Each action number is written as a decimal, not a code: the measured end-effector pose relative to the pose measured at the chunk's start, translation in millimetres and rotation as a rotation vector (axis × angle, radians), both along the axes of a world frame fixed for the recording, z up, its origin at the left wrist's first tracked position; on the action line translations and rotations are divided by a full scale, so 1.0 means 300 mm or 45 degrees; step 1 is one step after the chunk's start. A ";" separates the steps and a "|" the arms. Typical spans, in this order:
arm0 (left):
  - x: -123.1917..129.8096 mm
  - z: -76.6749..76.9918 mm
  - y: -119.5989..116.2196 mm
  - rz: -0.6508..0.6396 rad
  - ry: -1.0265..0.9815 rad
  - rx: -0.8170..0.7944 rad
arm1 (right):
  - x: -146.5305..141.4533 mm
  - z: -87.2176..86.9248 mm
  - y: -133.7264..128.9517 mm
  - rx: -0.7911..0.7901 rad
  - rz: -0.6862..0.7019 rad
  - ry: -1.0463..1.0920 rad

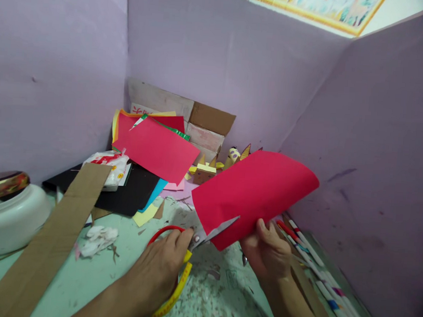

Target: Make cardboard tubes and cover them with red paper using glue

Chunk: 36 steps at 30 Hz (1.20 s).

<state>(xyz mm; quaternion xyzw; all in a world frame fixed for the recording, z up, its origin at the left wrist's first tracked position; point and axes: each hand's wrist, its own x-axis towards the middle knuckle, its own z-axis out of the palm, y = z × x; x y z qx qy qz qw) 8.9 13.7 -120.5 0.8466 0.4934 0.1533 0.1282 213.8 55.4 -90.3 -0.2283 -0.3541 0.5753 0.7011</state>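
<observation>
My left hand (164, 266) grips a pair of scissors (200, 237) with a red upper handle loop and a yellow band below. The blades reach into the lower edge of a sheet of red paper (256, 190), one blade showing on the near side. My right hand (268, 247) pinches that sheet near its bottom edge, thumb in front and the other fingers mostly behind. The sheet is held up off the table, tilted, with its right end curling. Behind it stands a small cardboard figure (205, 173), partly hidden.
Red sheets (157, 147) and black paper (125, 191) are piled at the back left. A long cardboard strip (46, 243) lies at left beside a white pot (11, 219). Crumpled tissue (99, 241) sits nearby. Several marker pens (328, 282) line the right edge by the wall.
</observation>
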 end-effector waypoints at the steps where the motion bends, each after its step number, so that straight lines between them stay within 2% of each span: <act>1: 0.000 -0.002 -0.001 0.000 0.001 0.002 | -0.001 -0.001 0.000 -0.008 -0.004 0.009; 10: 0.011 -0.008 0.006 0.069 0.008 0.036 | -0.038 -0.010 -0.019 0.009 0.100 -0.069; 23: -0.001 -0.015 -0.001 0.036 0.145 0.076 | -0.041 -0.014 -0.027 0.004 0.080 -0.058; 32: 0.014 -0.018 0.001 0.078 0.023 0.029 | -0.061 -0.029 -0.028 -0.017 0.119 -0.086; 36: 0.017 -0.018 0.008 0.094 0.127 0.032 | -0.067 -0.037 -0.029 -0.030 0.165 -0.115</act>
